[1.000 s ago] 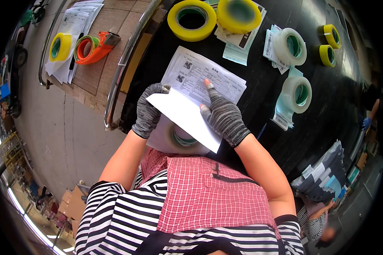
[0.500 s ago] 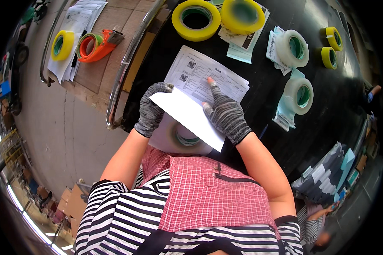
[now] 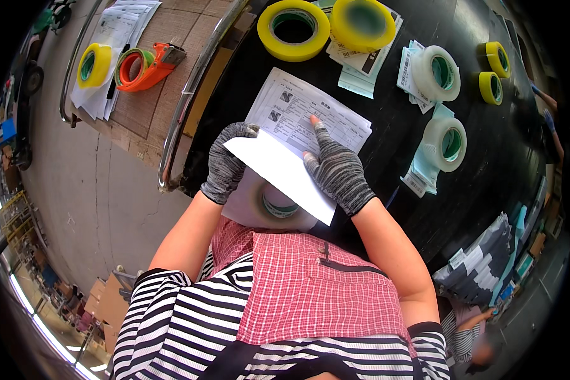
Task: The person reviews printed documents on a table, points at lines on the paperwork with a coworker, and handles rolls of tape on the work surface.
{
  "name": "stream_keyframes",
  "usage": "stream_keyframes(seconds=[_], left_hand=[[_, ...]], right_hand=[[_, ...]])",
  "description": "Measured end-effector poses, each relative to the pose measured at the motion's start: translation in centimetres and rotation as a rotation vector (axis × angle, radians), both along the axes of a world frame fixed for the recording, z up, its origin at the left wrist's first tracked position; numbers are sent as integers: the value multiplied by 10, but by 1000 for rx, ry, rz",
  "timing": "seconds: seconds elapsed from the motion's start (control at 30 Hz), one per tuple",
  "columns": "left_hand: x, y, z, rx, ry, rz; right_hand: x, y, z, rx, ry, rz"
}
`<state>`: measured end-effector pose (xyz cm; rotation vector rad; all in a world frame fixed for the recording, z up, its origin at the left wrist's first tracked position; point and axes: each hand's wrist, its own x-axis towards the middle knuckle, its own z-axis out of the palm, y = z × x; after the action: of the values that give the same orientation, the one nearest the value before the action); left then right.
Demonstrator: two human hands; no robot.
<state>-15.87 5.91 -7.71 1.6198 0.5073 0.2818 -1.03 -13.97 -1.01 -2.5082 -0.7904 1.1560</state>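
Note:
My left hand [image 3: 226,163], in a grey striped glove with bare fingertips, is closed on the left corner of a turned-back white sheet [image 3: 282,174]. A stack of printed forms [image 3: 304,107] lies beyond that sheet on the black table [image 3: 373,234]. My right hand [image 3: 339,168], gloved the same way, rests on the forms with a finger stretched out over the print and the thumb on the paper. Its other fingers are partly hidden. Below the turned-back sheet, near my apron, a roll of clear tape [image 3: 275,204] sits on white paper.
Large yellow tape rolls [image 3: 272,44] stand at the far edge, clear tape rolls [image 3: 427,76] on labels to the right, small yellow rolls [image 3: 489,87] beyond. A side cart [image 3: 158,120] holds an orange tape dispenser [image 3: 164,60] and papers. Grey packages [image 3: 478,263] lie lower right, near another person [image 3: 465,339].
My hands and the turned-back sheet stay almost in place. At the right edge, another person's arms have shifted, and a light-blue strip by the grey packages has changed shape.

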Motion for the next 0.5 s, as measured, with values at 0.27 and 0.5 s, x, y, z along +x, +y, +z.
stream_keyframes(seconds=[0.27, 0.5], left_hand=[[0, -2, 1, -72, 3, 29], [-2, -3, -3, -69, -60, 34]], right_hand=[[0, -1, 0, 18, 5, -17], [-1, -1, -2, 14, -16, 2]])
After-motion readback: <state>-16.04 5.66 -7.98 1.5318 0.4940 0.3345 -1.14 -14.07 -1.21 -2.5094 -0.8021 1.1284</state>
